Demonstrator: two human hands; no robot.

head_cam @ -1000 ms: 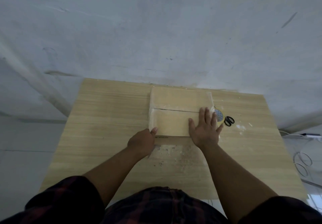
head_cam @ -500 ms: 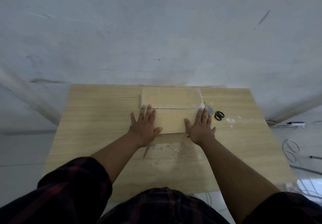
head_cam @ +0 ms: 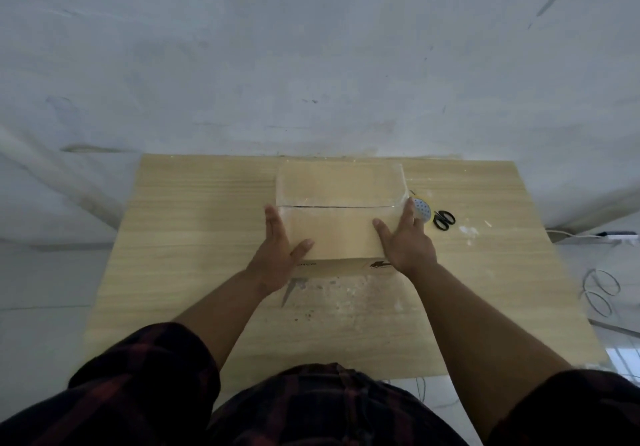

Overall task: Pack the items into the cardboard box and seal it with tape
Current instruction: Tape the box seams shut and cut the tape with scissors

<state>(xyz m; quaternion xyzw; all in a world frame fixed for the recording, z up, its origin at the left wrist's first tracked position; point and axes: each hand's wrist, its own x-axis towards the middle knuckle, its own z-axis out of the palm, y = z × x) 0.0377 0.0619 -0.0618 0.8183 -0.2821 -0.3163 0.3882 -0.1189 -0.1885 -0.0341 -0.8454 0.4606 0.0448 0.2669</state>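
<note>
While the left hand point(head_cam: 277, 258) lies straight-fingered along the left edge of the closed cardboard box point(head_cam: 339, 189) at the wooden table's point(head_cam: 194, 237) far middle, the right hand point(head_cam: 407, 244) presses its right edge likewise, uncurled. A tape roll point(head_cam: 423, 210) and black scissors point(head_cam: 444, 219) lie just right of it.

we see through one wide-angle camera on the person's head, facing forward and steeply down, close over the table point(head_cam: 194, 237), the cardboard box point(head_cam: 339, 234) centred, the wall point(head_cam: 311, 64) filling the upper half.
</note>
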